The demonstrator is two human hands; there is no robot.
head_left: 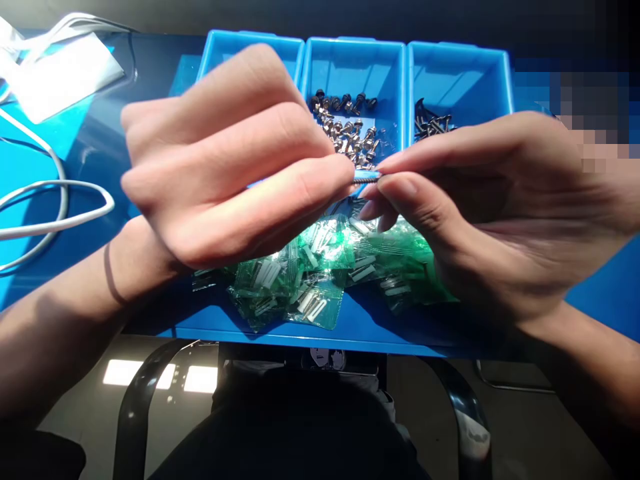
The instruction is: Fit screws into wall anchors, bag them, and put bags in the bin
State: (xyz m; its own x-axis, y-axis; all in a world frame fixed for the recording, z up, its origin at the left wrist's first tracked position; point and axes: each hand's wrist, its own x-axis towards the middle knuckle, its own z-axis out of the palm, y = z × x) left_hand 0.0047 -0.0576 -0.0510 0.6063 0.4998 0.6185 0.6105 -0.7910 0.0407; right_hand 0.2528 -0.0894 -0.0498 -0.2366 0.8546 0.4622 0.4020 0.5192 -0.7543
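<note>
A dark threaded screw (366, 180) spans the small gap between my two hands. My left hand (240, 160) has its fingers curled and pinched at the screw's left end. At the other end, the thumb and forefinger of my right hand (480, 193) pinch it. Behind the hands, a blue bin (355, 53) holds silver and dark bolts (353, 137). Dark screws (433, 123) lie in the right bin (460, 57). Below the hands, clear and green plastic bags (315, 300) with white plugs and screws are piled on the blue table (360, 327).
A third blue bin (250, 40) stands at the left, partly behind my left hand. White cables (55, 230) and a white sheet (70, 77) lie at the far left. Dark curved chair arms (135, 407) show below the table edge.
</note>
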